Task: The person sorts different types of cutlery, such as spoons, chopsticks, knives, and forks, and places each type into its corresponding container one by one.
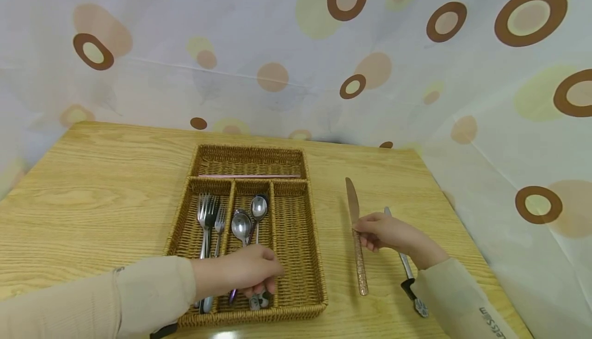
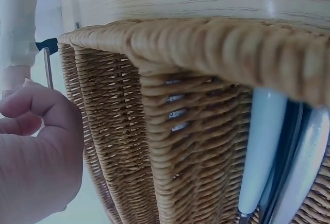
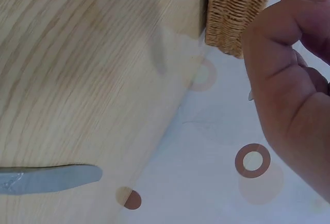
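My right hand [image 1: 381, 233] pinches a copper-coloured table knife [image 1: 360, 269] near its middle, to the right of the basket. The blade points away from me and the textured handle toward me. In the right wrist view the hand [image 3: 289, 80] covers most of that knife. My left hand [image 1: 245, 269], its fingers loosely curled, hovers over the front of the divided wicker basket [image 1: 322, 277] with nothing visible in it. Below it, spoons [image 1: 241, 225] lie in the middle section, their handles partly hidden by the hand. Forks [image 1: 203, 215] fill the left section.
A second, silver knife [image 1: 406, 266] lies on the table [image 1: 115, 190] beneath my right forearm; its blade [image 3: 56, 178] shows in the right wrist view. A pink chopstick-like stick [image 1: 250, 176] lies across the basket's rear section. A patterned cloth [image 1: 259, 36] hangs behind the table.
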Demonstrator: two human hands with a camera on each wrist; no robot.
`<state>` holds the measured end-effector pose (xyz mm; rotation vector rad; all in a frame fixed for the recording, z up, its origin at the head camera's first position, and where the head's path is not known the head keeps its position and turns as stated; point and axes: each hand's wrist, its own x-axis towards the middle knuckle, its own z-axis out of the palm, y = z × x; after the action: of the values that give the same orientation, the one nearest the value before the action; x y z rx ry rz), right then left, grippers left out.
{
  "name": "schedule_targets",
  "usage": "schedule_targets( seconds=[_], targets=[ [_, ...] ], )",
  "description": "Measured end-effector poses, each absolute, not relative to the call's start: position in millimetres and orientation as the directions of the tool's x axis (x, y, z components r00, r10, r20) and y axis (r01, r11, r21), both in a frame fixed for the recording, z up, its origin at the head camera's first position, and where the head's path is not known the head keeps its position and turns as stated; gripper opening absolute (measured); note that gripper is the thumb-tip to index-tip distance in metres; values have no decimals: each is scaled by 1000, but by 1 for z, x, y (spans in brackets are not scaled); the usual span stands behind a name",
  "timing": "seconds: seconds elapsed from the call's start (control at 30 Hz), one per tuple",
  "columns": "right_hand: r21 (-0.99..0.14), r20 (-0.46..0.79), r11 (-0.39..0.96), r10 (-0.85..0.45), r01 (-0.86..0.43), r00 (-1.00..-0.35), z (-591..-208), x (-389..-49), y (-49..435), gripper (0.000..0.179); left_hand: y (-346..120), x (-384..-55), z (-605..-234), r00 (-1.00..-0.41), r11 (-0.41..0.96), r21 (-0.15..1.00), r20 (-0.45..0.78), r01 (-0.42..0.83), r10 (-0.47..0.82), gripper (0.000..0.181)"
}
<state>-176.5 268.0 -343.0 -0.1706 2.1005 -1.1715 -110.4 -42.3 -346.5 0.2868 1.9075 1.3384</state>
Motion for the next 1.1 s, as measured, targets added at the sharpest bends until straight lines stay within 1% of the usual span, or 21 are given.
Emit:
schedule_targets(
  seconds=[0.13, 0.53, 0.77, 0.93, 1.03, 1.1],
  targets=[
    [-796, -508, 570, -448, 203, -735, -340, -176, 261, 26, -38, -112, -347, -683, 425, 877, -453, -226, 573, 19],
    [-821, -477, 538, -461, 191, -748, -337, -175, 230, 24, -18, -113, -348, -664, 410, 881, -455, -238, 593, 21],
    [-827, -467, 537, -484, 170, -740, -336, -174, 211, 26, -11, -113, -350, -677, 419, 883, -441, -211, 589, 22],
    [-833, -456, 529, -491, 161, -742, -337, -173, 195, 27, -7, -113, -353, -647, 412, 884, -449, -221, 616, 29],
    [-841, -448, 516, -501, 160, -740, -338, -172, 186, 26, -5, -112, -354, -634, 392, 893, -437, -220, 638, 29],
    [-847, -443, 507, -509, 159, -738, -338, -171, 181, 26, -3, -111, -354, -635, 377, 898, -429, -225, 642, 27]
  ],
)
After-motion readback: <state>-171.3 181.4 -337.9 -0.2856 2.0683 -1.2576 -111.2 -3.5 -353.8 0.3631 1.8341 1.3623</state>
